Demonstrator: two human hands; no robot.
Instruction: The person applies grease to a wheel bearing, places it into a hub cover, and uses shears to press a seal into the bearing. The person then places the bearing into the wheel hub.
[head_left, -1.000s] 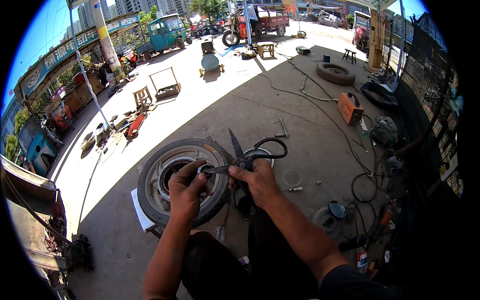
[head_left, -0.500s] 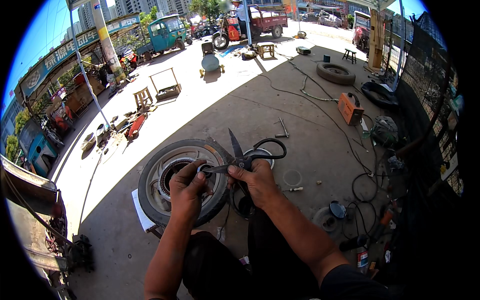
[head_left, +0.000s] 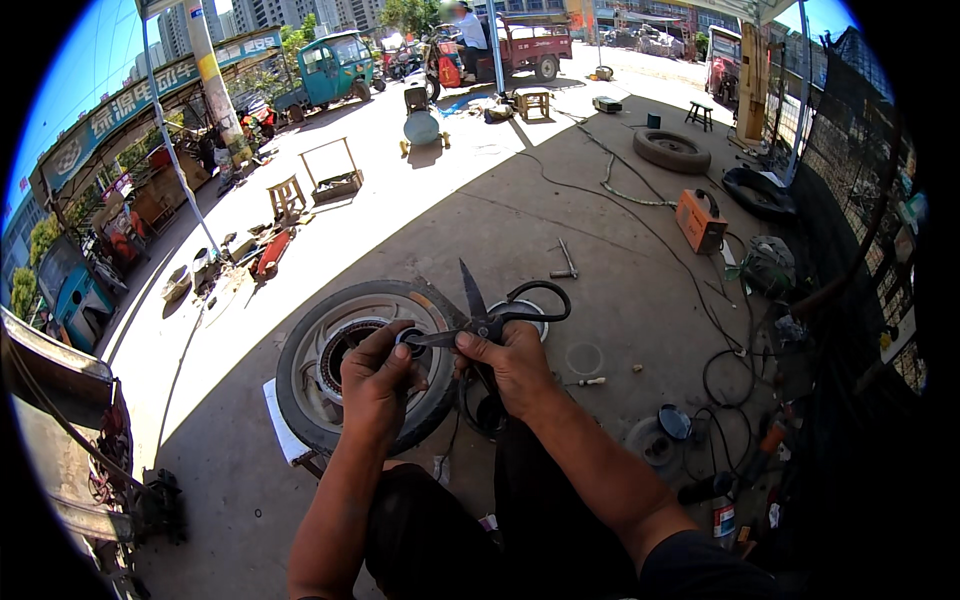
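"So, on your left, a long red piece [head_left: 273, 253] is lying in the sunlight beside a rough wooden stool [head_left: 286, 197]. What is crowding your hands?"

"A spoked metal wheel [head_left: 323, 362] with a dark tyre is lying on its side below them, its round edge taking up the floor there. Above it, your left hand [head_left: 374, 385] is pinching a small metal ring [head_left: 411, 338] between thumb and finger."

"And next along?"

"Dark scissors [head_left: 484, 325] are standing with pointed blades apart, one reaching leftward to the ring; whether its tip is passing inside, I can't tell. Your right hand [head_left: 517, 368] is gripping them around the handles, near the pivot."

"What is edging your room farther right?"

"Smooth grey concrete [head_left: 620, 300] is stretching past a T-shaped metal tool [head_left: 569, 262] toward a boxy orange machine [head_left: 700, 221]. A thin dark cable [head_left: 668, 268] is snaking across that floor, and black mesh [head_left: 850, 130] is bounding the far side."
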